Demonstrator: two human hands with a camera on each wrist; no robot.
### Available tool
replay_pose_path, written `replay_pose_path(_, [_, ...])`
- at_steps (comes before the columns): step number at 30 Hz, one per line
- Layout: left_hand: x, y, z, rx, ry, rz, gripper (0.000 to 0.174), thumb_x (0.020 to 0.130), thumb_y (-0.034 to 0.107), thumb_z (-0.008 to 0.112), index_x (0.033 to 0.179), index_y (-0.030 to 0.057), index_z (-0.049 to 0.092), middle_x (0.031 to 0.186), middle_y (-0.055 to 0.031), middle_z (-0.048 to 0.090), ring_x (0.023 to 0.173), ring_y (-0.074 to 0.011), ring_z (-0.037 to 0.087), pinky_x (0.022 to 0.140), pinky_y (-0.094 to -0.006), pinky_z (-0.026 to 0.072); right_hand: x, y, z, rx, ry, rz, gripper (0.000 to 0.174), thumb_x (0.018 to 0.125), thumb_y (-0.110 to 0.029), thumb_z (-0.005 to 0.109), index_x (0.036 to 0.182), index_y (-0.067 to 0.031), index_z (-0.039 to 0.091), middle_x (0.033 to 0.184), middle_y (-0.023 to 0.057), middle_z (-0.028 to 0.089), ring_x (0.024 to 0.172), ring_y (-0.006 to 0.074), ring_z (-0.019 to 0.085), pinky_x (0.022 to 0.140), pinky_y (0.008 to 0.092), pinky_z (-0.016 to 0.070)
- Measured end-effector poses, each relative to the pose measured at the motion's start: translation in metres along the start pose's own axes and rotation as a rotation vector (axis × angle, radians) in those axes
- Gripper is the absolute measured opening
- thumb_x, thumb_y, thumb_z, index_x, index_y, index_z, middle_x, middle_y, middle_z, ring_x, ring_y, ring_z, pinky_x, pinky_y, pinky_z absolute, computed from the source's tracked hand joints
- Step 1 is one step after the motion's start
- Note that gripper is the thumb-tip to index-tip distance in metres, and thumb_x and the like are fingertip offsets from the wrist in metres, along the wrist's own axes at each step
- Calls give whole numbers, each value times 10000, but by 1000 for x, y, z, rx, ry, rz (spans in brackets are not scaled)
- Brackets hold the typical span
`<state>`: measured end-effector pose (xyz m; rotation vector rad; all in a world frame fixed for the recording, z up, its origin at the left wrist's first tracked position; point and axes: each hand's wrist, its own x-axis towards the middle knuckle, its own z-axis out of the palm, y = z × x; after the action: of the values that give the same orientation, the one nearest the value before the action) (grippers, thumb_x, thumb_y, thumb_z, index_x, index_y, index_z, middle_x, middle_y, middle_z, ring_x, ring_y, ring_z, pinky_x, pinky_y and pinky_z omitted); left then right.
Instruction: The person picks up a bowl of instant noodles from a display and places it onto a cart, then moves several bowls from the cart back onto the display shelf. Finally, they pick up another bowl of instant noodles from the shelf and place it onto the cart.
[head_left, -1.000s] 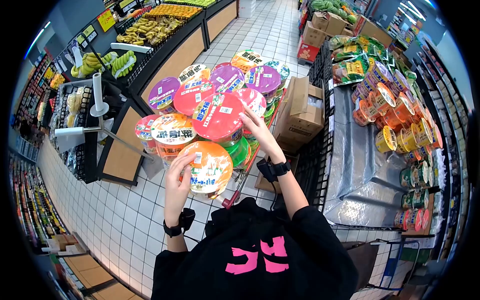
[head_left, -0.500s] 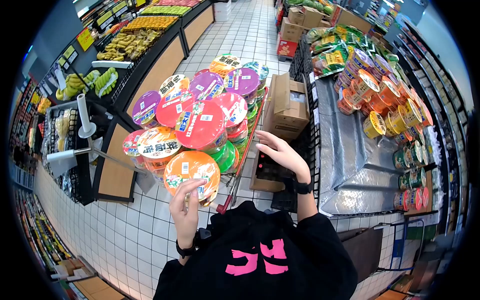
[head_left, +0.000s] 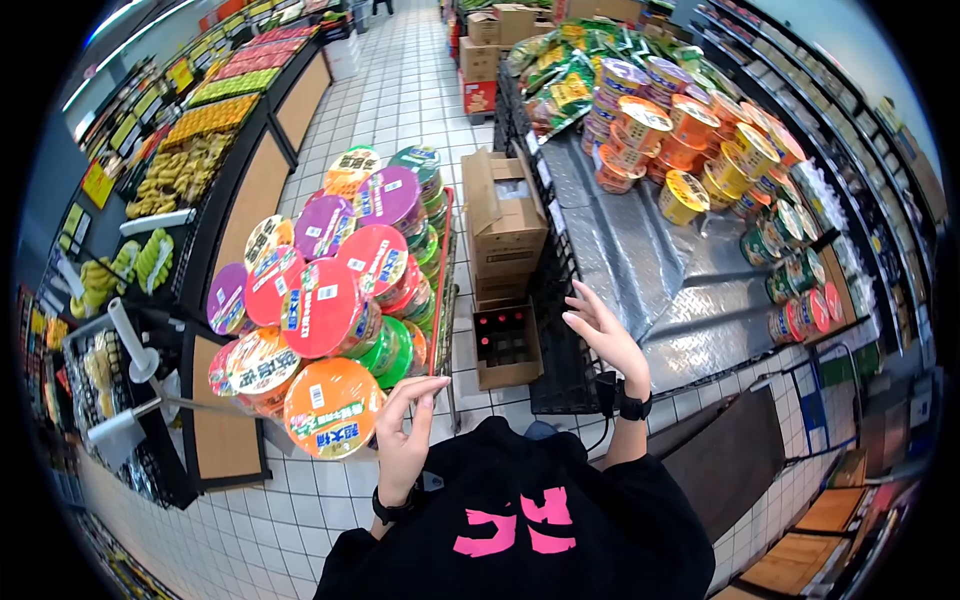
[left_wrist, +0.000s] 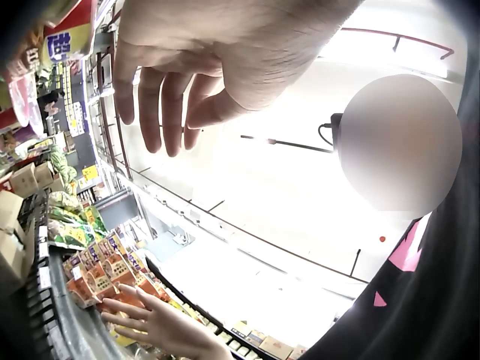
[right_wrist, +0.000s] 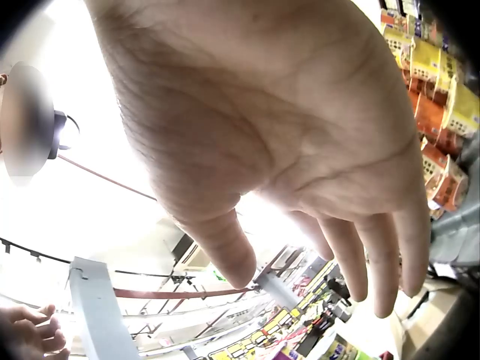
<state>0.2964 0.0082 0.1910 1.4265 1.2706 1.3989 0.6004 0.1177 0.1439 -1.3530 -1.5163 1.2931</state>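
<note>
My left hand [head_left: 405, 435] hovers beside the orange-lidded instant noodle tub [head_left: 335, 405] at the near end of a stacked cart, fingers loosely bent and holding nothing. Behind that tub sit a red-lidded tub [head_left: 325, 308], a white-and-orange one [head_left: 262, 362] and several purple-lidded ones [head_left: 390, 195]. To the right, my right hand [head_left: 612, 345] hangs in the air near the edge of a silver-covered display stand [head_left: 690, 335], its fingers extended. The right wrist view shows the bare palm of that hand [right_wrist: 300, 142]; the left wrist view shows the left hand's fingers with nothing between them.
Orange cup noodles [head_left: 640, 122], yellow cups [head_left: 685, 198] and green cups [head_left: 795, 275] stand on the display. An open cardboard box [head_left: 505, 220] and a box of bottles [head_left: 507, 350] are between cart and stand. Fruit shelves [head_left: 200, 140] line the left.
My right hand has left the red-lidded tub and moved right toward the display stand. My left hand has come off the orange-lidded tub. The view has turned right.
</note>
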Motion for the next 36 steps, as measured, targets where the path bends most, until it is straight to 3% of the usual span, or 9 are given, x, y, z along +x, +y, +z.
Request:
replay_pose_path(2, [8,-5,9,4,-30,14,201,910,-27,494,1032,-23,653,1000,-125,662,949,-202,621,875,-297,453,-9,11,-15,18,45,16,643,950,-234,597,1473,-47,272,1384,267,448,1286,302,468,1045,369,391])
replay_pose_path(4, [15,-7,18,-17,-67,-22,198,914,-23,492,1033,-27,651,987,-119,665,946,-197,620,870,-293,453,-20,17,-27,50,88,75,614,966,-222,573,1482,-74,273,1384,217,469,1265,250,475,1045,337,373])
replay_pose_path(8, [28,-22,37,-53,-165,-17,199,970,24,465,1072,-43,622,1048,-98,641,996,-148,594,895,-253,427,-38,38,-52,81,173,103,596,972,-240,563,1475,-70,290,1382,213,474,1274,250,466,1053,342,360])
replay_pose_path(12, [42,-19,60,-88,-169,-69,200,943,26,479,1023,-31,653,994,-115,669,965,-188,616,878,-289,444,-57,47,-70,48,264,136,573,973,-248,561,1454,-50,320,1356,200,504,1265,252,476,1055,344,358])
replay_pose_path(16, [55,-24,79,-117,-248,-104,211,955,44,475,1051,-21,652,1021,-103,669,993,-180,612,896,-288,439,-75,56,-87,80,332,152,580,956,-237,587,1437,-29,339,1340,230,502,1255,284,488,1034,349,390])
replay_pose_path(20, [69,-31,99,-162,-327,-115,216,984,50,454,1084,-43,621,1048,-89,659,1014,-141,602,932,-268,437,-93,62,-97,96,430,205,560,959,-242,582,1427,-28,362,1343,224,506,1256,280,489,1035,347,387])
replay_pose_path(25, [87,-34,124,-227,-363,-184,222,989,49,452,1110,-42,615,1088,-107,656,1044,-158,605,957,-287,441,-112,72,-108,106,556,225,526,960,-240,580,1400,-14,403,1317,207,533,1233,250,509,1020,328,401])
replay_pose_path(28, [99,-44,139,-254,-391,-193,221,987,48,455,1109,-39,618,1085,-106,657,1048,-157,604,960,-284,438,-120,68,-119,131,569,251,520,971,-244,562,1409,-18,396,1352,190,515,1250,220,490,1054,320,359])
replay_pose_path(36, [132,-72,186,-262,-382,-211,233,988,98,479,1123,-32,617,1069,-85,657,1028,-154,604,951,-277,432,-120,78,-163,179,628,248,475,966,-223,573,1371,-9,443,1276,188,567,1210,221,521,1020,320,394])
